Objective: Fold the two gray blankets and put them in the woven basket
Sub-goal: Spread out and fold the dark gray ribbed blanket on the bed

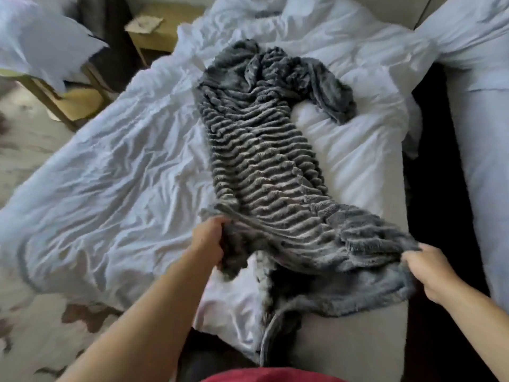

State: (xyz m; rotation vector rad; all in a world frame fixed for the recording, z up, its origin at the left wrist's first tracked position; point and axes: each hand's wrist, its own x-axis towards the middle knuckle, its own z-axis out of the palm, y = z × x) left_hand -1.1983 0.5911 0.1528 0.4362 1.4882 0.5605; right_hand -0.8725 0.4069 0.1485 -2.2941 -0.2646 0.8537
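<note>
The bed was unmade, with its bare beige surface showing at the near right corner. A rumpled white duvet covered most of the rest and spilled over the left edge toward the patterned floor. Directly on the duvet lay a gray blanket, ribbed and fuzzy, drawn out in a long narrow strip from the far end to the near one. Its far end was bunched and curled to the right. Its near end spread wider, partly over the beige surface.
</note>
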